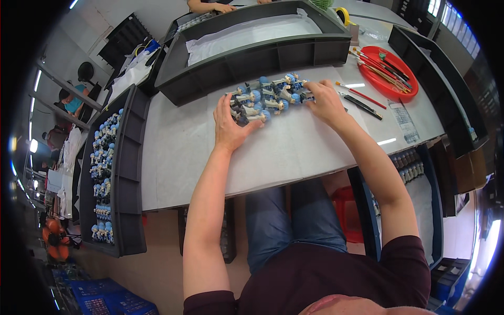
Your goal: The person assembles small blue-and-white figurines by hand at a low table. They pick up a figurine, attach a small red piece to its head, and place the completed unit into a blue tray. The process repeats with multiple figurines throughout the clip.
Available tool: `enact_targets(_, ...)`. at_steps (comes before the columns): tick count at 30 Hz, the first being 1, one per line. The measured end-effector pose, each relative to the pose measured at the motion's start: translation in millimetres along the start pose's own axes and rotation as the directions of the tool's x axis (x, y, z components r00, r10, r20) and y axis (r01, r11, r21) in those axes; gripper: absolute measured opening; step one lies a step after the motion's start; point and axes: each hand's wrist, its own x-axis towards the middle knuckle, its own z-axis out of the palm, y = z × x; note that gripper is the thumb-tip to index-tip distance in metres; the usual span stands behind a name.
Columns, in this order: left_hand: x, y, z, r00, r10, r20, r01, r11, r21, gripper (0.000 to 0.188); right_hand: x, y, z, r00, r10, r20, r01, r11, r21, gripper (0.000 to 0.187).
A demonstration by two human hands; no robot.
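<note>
In the upper middle, little blue-topped figures (255, 96) lie between the wide-spread left hand (229, 128) and the right hand (325, 104). I can't tell if the right grips any.

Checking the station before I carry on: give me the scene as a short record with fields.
Work: group of small blue-topped figurines lying on the pale tabletop
Left hand: open, curved around the group's left end
Right hand: at the group's right end; grip unclear
Left side: long black tray holding more figurines
Beyond: large dark-grey tray with white lining
Right side: round red dish of brushes; red-handled brush lying beside it
</note>
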Motion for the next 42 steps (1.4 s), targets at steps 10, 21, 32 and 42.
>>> enact_targets(10,-5,-2,-5,0.998,0.021,-0.066,-0.015,0.996,0.088,0.098,-26,-50,-17,0.955,0.294,0.036,-0.274,0.828,0.489,0.041)
enact_targets(21,-64,65,-18,0.992,-0.01,-0.125,-0.06,0.84,-0.54,0.046,-72,-127,4,0.882,0.417,0.218,-0.216,-0.055,0.975,0.027)
enact_targets(32,-86,59,-9,0.896,-0.421,0.143,0.29,0.309,-0.906,0.026,-88,-131,28,0.961,0.093,0.259,-0.272,0.463,0.843,0.022)
enact_targets(42,-85,60,-12,0.886,-0.401,0.234,0.36,0.277,-0.891,0.03,-91,-125,27,0.936,0.094,0.339,-0.351,0.223,0.909,0.019)
